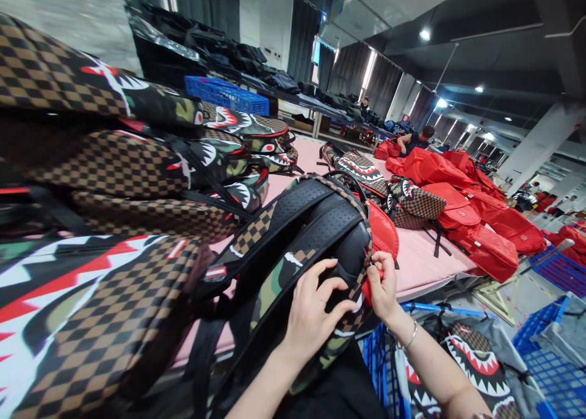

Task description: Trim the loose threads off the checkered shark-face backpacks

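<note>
A: Which item is entered first?

B: One checkered-and-camouflage backpack [315, 227], held aslant at the near side of a pink tabletop [414, 266]; black padded back and shoulder straps are turned upward; underside support not discernible.

A: How are the hands recorded?

B: Left hand [315, 309]: loosely spread over the back padding, thumb and fingers apart, nothing seen to be gripped. Right hand [383, 285]: thumb and fingertips pinched at the backpack's seamed edge; the exact part pinched cannot be told.

A: Handling?

B: Judged light and soft-walled, padding springy, smooth coating perhaps slightly slippery; not fragile. Best taken by the top edge or both straps; the loose sides may be expected to fold.

A: Surroundings?

B: Shark-mouth backpacks [132, 163], stacked at left; red backpacks [485, 248], heaped at right; one blue basket [379, 361], lower right, similar shark-mouth stock contained; one co-worker [414, 140], beyond the red heap.
</note>
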A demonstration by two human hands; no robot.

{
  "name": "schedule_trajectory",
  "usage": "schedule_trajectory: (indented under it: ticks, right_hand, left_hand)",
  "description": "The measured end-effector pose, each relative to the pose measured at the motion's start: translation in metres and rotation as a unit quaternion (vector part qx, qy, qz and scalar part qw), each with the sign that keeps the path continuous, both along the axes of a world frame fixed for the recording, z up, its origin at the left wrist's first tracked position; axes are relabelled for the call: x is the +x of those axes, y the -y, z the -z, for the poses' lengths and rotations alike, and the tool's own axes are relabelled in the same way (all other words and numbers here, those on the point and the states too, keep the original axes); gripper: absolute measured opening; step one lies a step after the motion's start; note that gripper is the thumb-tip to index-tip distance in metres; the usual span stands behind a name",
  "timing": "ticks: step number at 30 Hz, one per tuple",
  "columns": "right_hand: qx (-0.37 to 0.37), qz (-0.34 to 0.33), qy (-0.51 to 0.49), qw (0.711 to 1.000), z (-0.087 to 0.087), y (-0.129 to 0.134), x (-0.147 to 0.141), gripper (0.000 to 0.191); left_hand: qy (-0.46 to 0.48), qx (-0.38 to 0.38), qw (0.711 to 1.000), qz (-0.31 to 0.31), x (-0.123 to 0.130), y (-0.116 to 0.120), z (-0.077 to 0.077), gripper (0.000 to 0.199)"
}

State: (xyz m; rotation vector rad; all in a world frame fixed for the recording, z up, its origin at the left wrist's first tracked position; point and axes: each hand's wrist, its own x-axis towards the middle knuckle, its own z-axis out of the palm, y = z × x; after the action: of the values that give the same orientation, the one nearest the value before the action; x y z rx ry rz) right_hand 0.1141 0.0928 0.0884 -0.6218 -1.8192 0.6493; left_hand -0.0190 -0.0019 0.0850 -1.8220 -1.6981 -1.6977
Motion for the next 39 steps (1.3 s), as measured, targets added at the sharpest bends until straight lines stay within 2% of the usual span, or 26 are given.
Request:
schedule_trajectory:
  ticks: [3,7,14,18,22,24,27,31,35,39]
  right_hand:
    - [-0.002,-0.008,-0.004,1.0,-0.003,0.001,-0.002,0.017]
    - [0.004,0.002,-0.004,1.0,-0.004,-0.001,0.0,0.016]
    - [0.011,-0.012,0.022,1.0,-0.004,0.002,0.008,0.015]
    - [0.027,-0.01,0.047,0.998,-0.008,0.007,0.011,0.015]
    - [0.041,-0.004,0.096,0.995,-0.021,0.012,0.022,0.018]
    - [0.083,0.005,0.127,0.988,-0.033,0.016,0.033,0.021]
    - [0.193,0.013,0.22,0.956,-0.054,0.026,0.054,0.019]
    - [0.306,0.03,0.37,0.877,-0.074,0.044,0.073,0.013]
    - [0.337,0.059,0.456,0.821,-0.08,0.057,0.071,0.017]
    - [0.361,0.08,0.481,0.795,-0.077,0.059,0.065,0.017]
  left_hand:
    - [0.0,0.02,0.998,-0.064,0.013,0.003,0.003,0.008]
    - [0.0,0.027,0.997,-0.074,0.022,0.004,0.0,0.005]
    - [-0.089,0.078,0.992,-0.039,0.023,0.005,-0.001,0.009]
    - [-0.103,0.085,0.991,-0.011,0.024,0.007,-0.002,0.012]
    - [-0.082,0.061,0.995,0.021,0.025,0.008,-0.005,0.01]
    - [-0.059,0.049,0.996,0.037,0.027,0.008,-0.005,0.009]
    - [-0.027,0.038,0.998,0.042,0.03,0.007,-0.005,0.008]
    - [-0.001,0.029,0.999,0.032,0.033,0.005,-0.004,0.008]
    - [0.013,0.026,0.999,0.03,0.034,0.004,-0.005,0.008]
    - [0.017,0.029,0.999,0.027,0.035,0.005,-0.007,0.008]
